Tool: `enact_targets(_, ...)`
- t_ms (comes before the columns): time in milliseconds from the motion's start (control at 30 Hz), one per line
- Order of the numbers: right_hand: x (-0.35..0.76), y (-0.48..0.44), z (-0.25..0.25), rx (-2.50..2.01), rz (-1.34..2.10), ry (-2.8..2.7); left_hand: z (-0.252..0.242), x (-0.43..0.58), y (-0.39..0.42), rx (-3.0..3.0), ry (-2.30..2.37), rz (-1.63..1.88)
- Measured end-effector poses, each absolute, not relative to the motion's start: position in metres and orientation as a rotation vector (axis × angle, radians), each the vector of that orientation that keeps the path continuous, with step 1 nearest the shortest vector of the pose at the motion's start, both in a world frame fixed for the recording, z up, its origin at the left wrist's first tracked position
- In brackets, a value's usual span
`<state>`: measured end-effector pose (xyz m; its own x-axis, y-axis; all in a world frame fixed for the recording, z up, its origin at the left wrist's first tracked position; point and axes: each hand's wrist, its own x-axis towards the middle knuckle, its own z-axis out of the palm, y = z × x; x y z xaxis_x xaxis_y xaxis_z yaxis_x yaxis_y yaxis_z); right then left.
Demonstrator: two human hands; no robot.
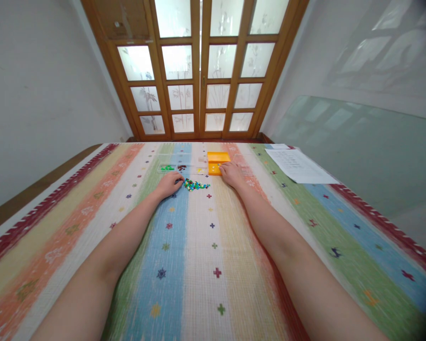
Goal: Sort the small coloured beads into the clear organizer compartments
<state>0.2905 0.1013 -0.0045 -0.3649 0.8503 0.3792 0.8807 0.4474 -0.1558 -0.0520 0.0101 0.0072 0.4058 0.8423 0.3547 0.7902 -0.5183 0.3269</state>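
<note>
A loose pile of small mixed beads, blue, green, red and pale, lies on the striped cloth. My left hand rests at the pile's left end with its fingers curled together; whatever they hold is hidden. Behind the pile stands an open orange box with its lid tipped back and a few pale bits inside. My right hand is at the box's right side, fingertips closed over its edge; anything between them is too small to make out. Left of the box, a clear tray holds green beads, dark red beads and yellow beads.
The tray's clear lid stands up behind it. Another clear case sits partly behind my right hand. Printed white sheets lie at the table's right rear. A striped tablecloth covers the table; wood-framed glass doors stand beyond.
</note>
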Motion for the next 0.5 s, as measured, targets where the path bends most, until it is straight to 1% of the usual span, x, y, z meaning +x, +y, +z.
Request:
enact_targets(133,0.283,0.099,-0.002,-1.383,-0.191,-2.392,0.006,-0.052,0.011,2.547,1.49,0.745)
enact_targets(267,0.275,0.098,0.0,-1.434,-0.274,-2.488,0.006,-0.052,0.011,2.539,1.504,0.739)
enact_targets(500,0.272,0.095,0.004,-1.448,-0.301,-2.503,0.007,-0.051,0.011,2.538,1.52,0.723)
